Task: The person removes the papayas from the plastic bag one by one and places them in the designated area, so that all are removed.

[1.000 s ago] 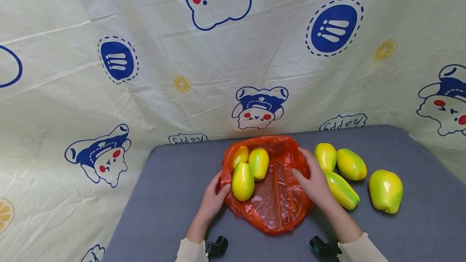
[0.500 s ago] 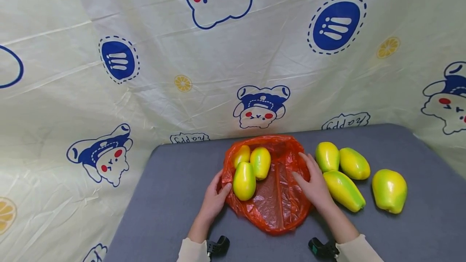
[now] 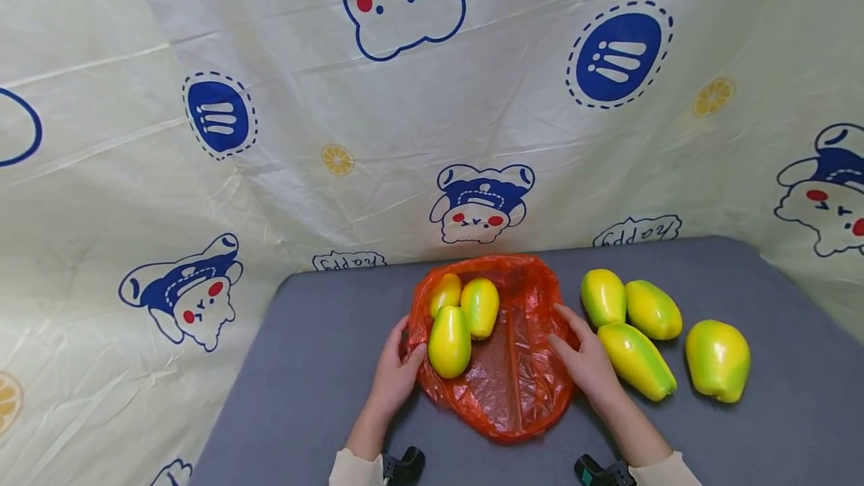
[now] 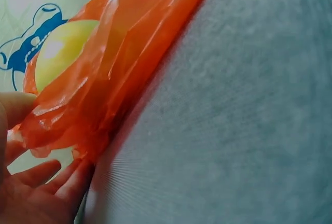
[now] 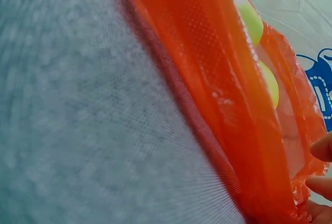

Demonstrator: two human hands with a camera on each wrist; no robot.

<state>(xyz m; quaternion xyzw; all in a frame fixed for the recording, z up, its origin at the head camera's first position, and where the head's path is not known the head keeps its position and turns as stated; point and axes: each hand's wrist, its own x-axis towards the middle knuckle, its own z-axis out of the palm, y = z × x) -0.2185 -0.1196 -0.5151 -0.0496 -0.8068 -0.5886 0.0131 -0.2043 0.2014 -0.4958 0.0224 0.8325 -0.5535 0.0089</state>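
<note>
Head view gives us the lot: a pale, creased plastic-looking sheet (image 3: 283, 201) hangs across the back, and below it spreads a flat grey surface (image 3: 324, 328) with a matte, cloth-like finish. Centre stage, the red bag (image 3: 493, 392) lies wide open, thin, glossy and crinkled, its mouth a loose round. That flimsy rim is the weak spot: let go of either side and it could well flop inward, and a hard tug might tear it. Left hand (image 3: 397, 367) pinches the bag's left edge, thumb over the plastic and fingers beneath. Right hand (image 3: 590, 366) sits at the opposite edge, thumb and fingers parted; whether the tips close on the rim, I can't tell. Now the fruit, smooth, shiny and yellow-green: three yellow fruits (image 3: 449, 342) cluster in the bag's left half, so their weight could drag it lopsided if it were lifted like this. Four loose fruits (image 3: 718, 361) lie out to the right, blunt, rounded and oblong, and the long fruit (image 3: 637, 361) is just beside the right wrist, where a careless forearm could set it rolling.
</note>
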